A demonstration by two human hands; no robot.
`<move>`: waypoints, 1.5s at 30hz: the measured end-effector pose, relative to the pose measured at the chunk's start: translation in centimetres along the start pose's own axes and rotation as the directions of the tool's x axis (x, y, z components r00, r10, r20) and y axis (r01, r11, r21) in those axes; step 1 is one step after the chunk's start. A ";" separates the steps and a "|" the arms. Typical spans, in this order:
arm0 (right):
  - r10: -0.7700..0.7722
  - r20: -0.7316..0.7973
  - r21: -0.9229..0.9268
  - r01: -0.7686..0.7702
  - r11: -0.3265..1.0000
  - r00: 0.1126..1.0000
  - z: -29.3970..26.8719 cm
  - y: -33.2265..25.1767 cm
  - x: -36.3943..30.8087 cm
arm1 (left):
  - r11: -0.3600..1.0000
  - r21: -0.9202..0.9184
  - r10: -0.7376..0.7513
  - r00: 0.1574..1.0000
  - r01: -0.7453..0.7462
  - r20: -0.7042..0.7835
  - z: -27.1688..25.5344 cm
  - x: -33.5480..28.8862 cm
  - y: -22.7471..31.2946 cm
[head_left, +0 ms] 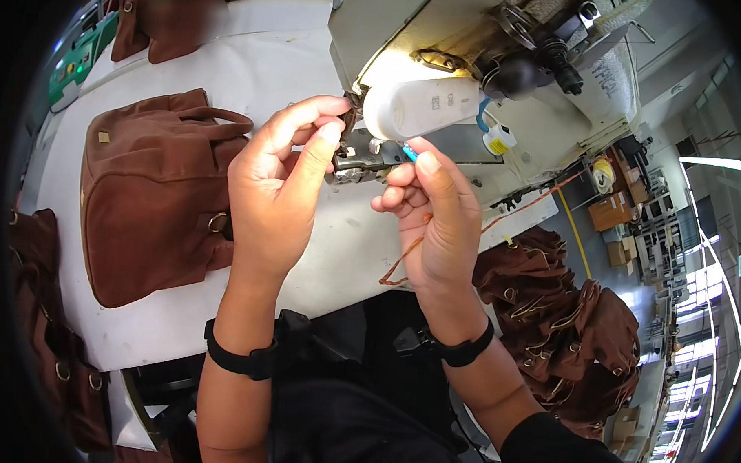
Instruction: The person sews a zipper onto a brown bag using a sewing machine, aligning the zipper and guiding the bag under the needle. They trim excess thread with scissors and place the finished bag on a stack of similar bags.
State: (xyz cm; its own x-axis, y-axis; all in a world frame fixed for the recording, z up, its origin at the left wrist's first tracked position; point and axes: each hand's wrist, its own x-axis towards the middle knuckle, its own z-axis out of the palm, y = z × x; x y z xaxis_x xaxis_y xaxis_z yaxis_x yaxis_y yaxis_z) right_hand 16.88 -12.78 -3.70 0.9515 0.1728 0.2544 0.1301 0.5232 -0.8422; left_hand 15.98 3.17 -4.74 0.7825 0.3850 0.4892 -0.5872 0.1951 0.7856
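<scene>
My left hand point(278, 179) is raised at the needle end of a sewing machine point(398, 20). Its thumb and forefinger come together beside the needle area, and whatever lies between them is too small to make out. My right hand point(445, 210) pinches a small blue stick-like piece point(409, 152) between thumb and fingers, just above the machine's metal bed point(369, 156). An orange-brown cord point(395, 269) hangs in a loop by the right palm. Between the hands and the machine head is a rounded white part point(424, 107), lit from behind.
A brown handbag point(155, 203) stands on the white table point(296, 266) to the left, with another brown bag point(170, 20) farther back. More brown bags point(559, 320) are heaped at the right. A black wheel-like knob point(515, 75) projects from the machine. Cardboard boxes point(609, 211) stand beyond.
</scene>
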 end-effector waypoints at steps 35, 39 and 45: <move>0.112 -0.108 0.111 -0.100 0.989 0.988 -4.6 0.1 -1.7 | 0.984 0.180 0.013 0.985 0.018 -0.169 2.2 -0.4 0.9; 0.124 -0.121 0.113 -0.111 0.987 0.985 -5.1 -0.1 -2.2 | 0.986 0.162 -0.011 0.994 0.028 -0.104 1.2 -0.1 0.7; 0.139 -0.119 0.147 -0.121 0.982 0.983 -5.8 0.1 -2.7 | 0.987 0.152 -0.035 0.997 0.045 -0.065 1.1 0.3 1.1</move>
State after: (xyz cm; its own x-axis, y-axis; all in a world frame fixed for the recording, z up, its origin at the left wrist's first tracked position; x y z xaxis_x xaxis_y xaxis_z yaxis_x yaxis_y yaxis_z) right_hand 15.99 -18.04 -7.25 0.9867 0.1438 0.0762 -0.0288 0.6154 -0.7877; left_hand 15.78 2.48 -3.28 0.7877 0.4357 0.4356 -0.5132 0.0726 0.8552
